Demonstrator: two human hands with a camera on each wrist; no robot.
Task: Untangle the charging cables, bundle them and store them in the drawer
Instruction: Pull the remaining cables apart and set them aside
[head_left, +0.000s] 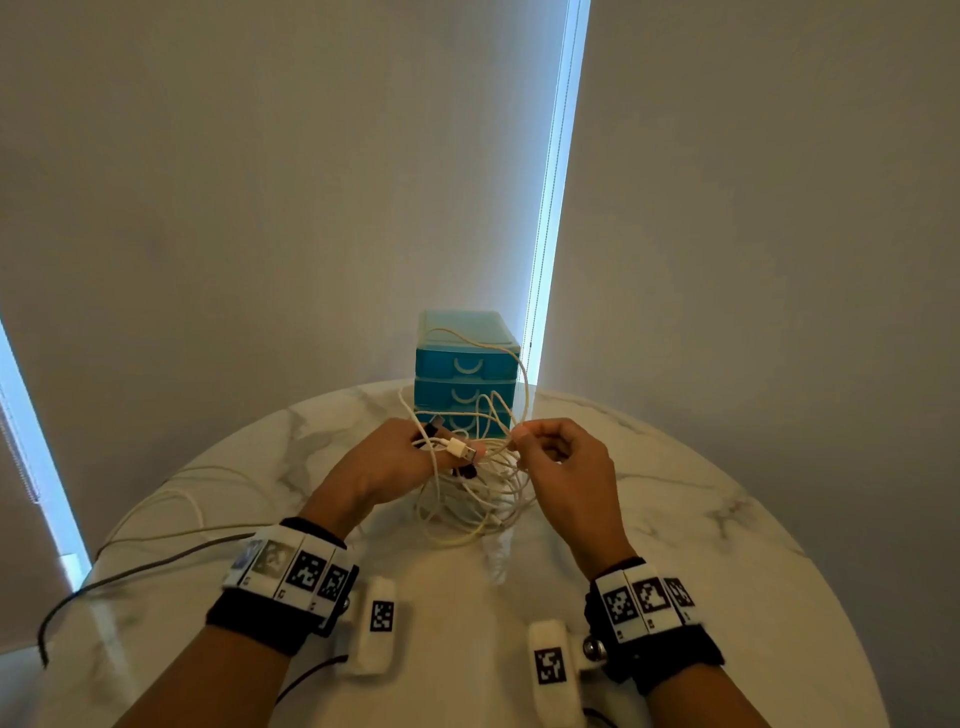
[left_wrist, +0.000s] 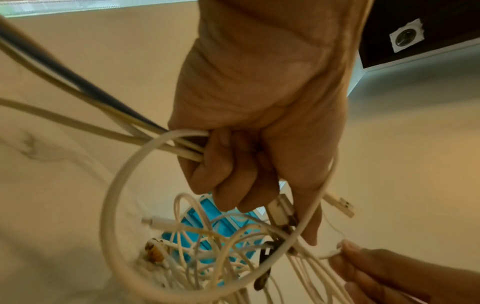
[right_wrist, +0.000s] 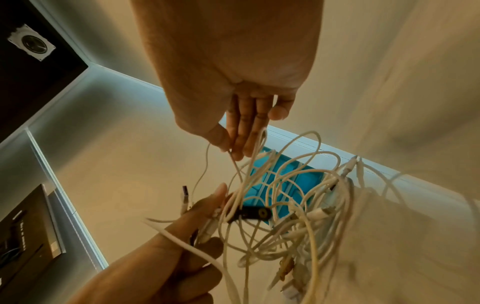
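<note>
A tangle of white charging cables hangs between my hands above the marble table. My left hand grips several cable strands in its curled fingers, with a white USB plug sticking out past them. My right hand pinches one thin white strand between thumb and fingertips and holds it up. Loops rise in front of the blue drawer unit, whose three drawers are closed. The cable tangle also includes a black plug.
Long white and dark cables trail from my left hand across the table's left side and over its edge. The drawer unit stands at the table's far edge against the grey wall.
</note>
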